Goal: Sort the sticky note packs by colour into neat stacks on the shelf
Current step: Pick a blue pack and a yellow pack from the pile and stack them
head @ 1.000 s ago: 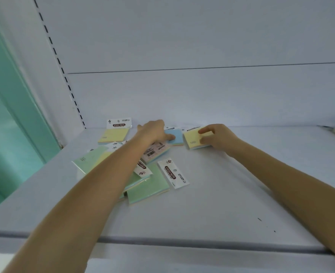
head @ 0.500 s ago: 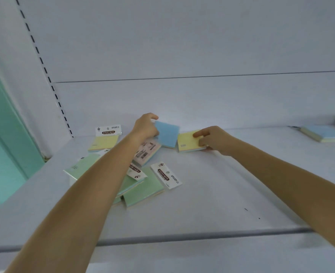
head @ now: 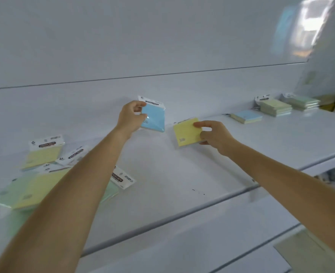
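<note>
My left hand (head: 130, 118) grips a blue sticky note pack (head: 154, 119) by its left edge, lifted above the white shelf (head: 182, 170). My right hand (head: 215, 136) pinches a yellow pack (head: 186, 133), also raised off the shelf. At the left lies a loose heap of yellow and green packs (head: 34, 186), partly hidden by my left forearm. At the far right stand three sorted stacks: blue (head: 245, 116), yellow (head: 275, 107) and green (head: 303, 102).
The shelf's back wall (head: 162, 46) rises just behind both hands. The shelf's front edge (head: 182, 213) runs diagonally across the view, with a lower shelf (head: 310, 251) below at the right. A few small dark specks (head: 198, 191) mark the shelf.
Both hands have lifted their packs off the shelf and carried them rightward. The view has swung right, bringing the sorted stacks into sight.
</note>
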`<state>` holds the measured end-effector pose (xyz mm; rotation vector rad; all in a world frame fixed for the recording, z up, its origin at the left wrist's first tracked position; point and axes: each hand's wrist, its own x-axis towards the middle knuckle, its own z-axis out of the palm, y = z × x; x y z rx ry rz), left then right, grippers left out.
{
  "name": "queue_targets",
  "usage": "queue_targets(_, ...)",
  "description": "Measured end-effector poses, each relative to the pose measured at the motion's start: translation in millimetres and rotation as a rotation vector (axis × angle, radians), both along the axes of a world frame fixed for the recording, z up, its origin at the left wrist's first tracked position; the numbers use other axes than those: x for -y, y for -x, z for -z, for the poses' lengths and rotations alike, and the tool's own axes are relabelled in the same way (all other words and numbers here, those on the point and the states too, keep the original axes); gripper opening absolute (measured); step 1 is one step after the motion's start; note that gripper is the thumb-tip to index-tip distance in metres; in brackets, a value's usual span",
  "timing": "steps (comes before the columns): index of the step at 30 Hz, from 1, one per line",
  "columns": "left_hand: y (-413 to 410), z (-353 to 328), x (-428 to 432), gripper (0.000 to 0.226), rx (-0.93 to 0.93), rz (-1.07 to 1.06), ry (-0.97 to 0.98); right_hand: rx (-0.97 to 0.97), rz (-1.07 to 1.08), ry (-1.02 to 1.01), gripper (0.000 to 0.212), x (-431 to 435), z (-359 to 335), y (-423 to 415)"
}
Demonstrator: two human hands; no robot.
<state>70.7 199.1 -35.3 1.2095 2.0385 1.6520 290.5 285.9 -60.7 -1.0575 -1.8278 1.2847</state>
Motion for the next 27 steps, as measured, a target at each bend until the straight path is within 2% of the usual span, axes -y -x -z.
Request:
queue_targets(6,-79.5,0.2,-55.7,0.037,0.043,-0.001,-0.125,-0.038,0.062,0.018,0.043,-39.5,1.1,-77.5)
queue_targets(12,-180.4,5.4,-136.9,0.04,0.219,-0.008,-0.143,-0.037,0.121,0.007,0.043,-99.6,5.4,-182.9)
queue_targets(16,-232.1,11.7,-184.0,0.043,0.272,-0.023,-0.159,-0.02,0.152,-0.007,0.043,-138.9,9.1,-243.2)
queue_targets(18,-248.5,11.4,-200.8,0.037,0.304,-0.009,-0.147,0.01,0.162,-0.004,0.044,-155.3,10.1,-262.6)
queue_targets(20,-260.1,8.9,-216.2,0.021,0.329,0.007,-0.118,0.012,0.134,-0.013,0.044,-171.7,11.3,-275.7)
queue_targets(22,-266.8,8.4,-234.7,0.032,0.306,0.011,-0.093,0.013,0.084,-0.055,0.044,-190.1,10.9,-283.1)
queue_targets(25,-274.3,19.7,-256.2,0.025,0.197,-0.015,-0.032,0.012,0.041,-0.089,0.045,-216.7,7.5,-286.0)
queue_targets(27,-275.4,35.2,-266.5,0.043,0.101,-0.049,0.021,0.022,0.023,-0.118,0.045,-232.5,6.6,-284.9)
